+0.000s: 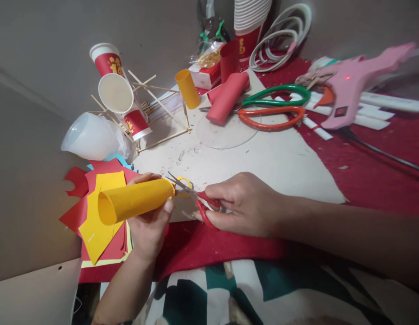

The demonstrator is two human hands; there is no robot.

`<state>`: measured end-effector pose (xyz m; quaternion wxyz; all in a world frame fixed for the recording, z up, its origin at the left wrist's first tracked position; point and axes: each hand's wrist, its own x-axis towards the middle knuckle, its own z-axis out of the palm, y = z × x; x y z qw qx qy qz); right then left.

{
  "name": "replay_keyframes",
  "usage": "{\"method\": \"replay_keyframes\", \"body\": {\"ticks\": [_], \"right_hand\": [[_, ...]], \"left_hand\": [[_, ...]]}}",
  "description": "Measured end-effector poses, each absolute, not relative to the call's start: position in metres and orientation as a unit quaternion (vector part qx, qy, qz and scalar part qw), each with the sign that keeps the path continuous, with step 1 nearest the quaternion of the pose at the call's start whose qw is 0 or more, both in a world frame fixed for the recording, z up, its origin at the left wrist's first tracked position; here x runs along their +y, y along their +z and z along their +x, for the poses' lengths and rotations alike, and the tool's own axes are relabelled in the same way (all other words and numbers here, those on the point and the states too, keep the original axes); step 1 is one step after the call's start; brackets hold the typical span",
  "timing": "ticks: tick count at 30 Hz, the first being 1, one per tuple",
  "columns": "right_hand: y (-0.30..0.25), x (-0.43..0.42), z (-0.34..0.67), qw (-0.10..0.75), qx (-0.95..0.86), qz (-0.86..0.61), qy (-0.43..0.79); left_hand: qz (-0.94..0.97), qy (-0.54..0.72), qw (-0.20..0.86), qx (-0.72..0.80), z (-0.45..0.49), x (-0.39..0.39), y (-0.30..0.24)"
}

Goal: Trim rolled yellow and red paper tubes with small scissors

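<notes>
A yellow paper tube [138, 201] lies across my left hand [150, 228], which is closed around it, its wide end facing left. My right hand [243, 205] grips small scissors [204, 210] by their red handles. The slightly parted blades reach the tube's right end. A narrow curl of yellow paper [184, 184] stands beside the blades at that end. Under and left of my left hand are cut sheets of yellow and red paper [90, 225].
Paper cups [116, 92] and a stick frame [162, 141] stand at the back left. Rolled red tubes [226, 101], larger scissors [270, 119] with green and orange handles, and a pink glue gun [351, 85] with its cord lie behind and right.
</notes>
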<state>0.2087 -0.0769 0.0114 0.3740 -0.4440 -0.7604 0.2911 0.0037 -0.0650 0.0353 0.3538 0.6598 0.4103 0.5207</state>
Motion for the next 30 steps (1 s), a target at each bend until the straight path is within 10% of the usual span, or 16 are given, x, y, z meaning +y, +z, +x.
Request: {"method": "replay_keyframes", "body": {"ticks": [30], "right_hand": [[0.014,-0.0754,0.2088,0.361,-0.762,-0.436,0.314]], "left_hand": [[0.733,0.536,0.216,0.36,0.0072,-0.059,0.0346]]}}
